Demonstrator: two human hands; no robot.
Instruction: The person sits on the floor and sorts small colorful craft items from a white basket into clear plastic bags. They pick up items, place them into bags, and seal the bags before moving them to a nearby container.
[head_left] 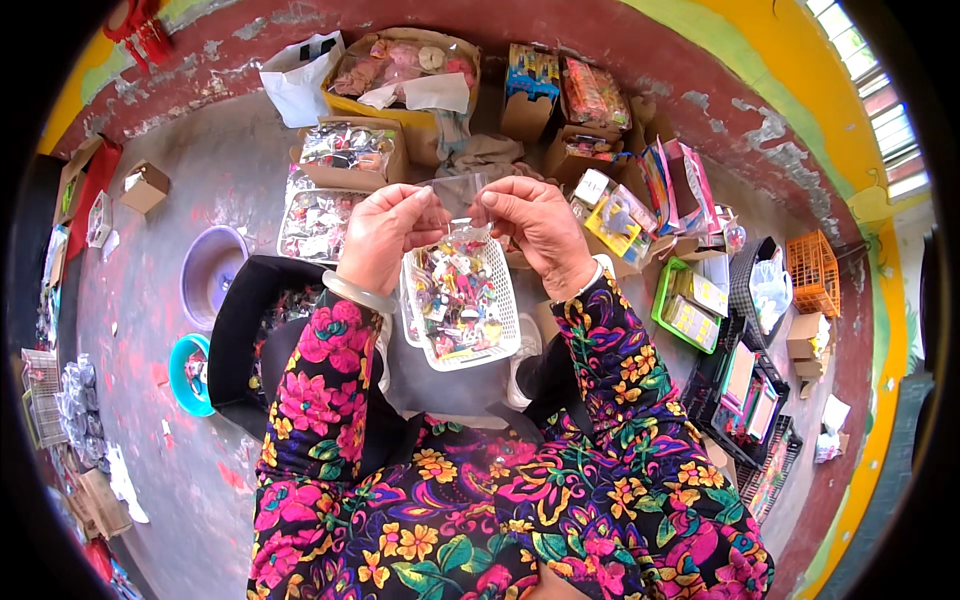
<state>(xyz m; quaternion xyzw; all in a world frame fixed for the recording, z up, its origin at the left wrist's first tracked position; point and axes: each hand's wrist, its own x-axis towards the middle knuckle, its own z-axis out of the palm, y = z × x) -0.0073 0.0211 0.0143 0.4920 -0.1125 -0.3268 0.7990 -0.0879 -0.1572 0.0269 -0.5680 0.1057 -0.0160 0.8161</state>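
Observation:
Between my two hands a small clear plastic bag (458, 190) is stretched, its upper corners pinched in my fingers. My left hand (388, 232), with a pale bangle at the wrist, grips the left side of the bag. Thumb and forefinger of my right hand (540, 225) close on its right side. Something small and whitish shows at the bag's lower part; I cannot make out what it is. Below the hands stands a white plastic basket (487, 352) full of small, many-coloured trinkets (455, 290).
Left of my legs lies a black container (237, 345) with small items, near a purple basin (213, 262) and a teal basin (186, 375). Ahead are a carton of packed goods (352, 150) and a yellow box (405, 75). On the right are a green basket (686, 310), black crates (745, 385) and an orange crate (812, 275).

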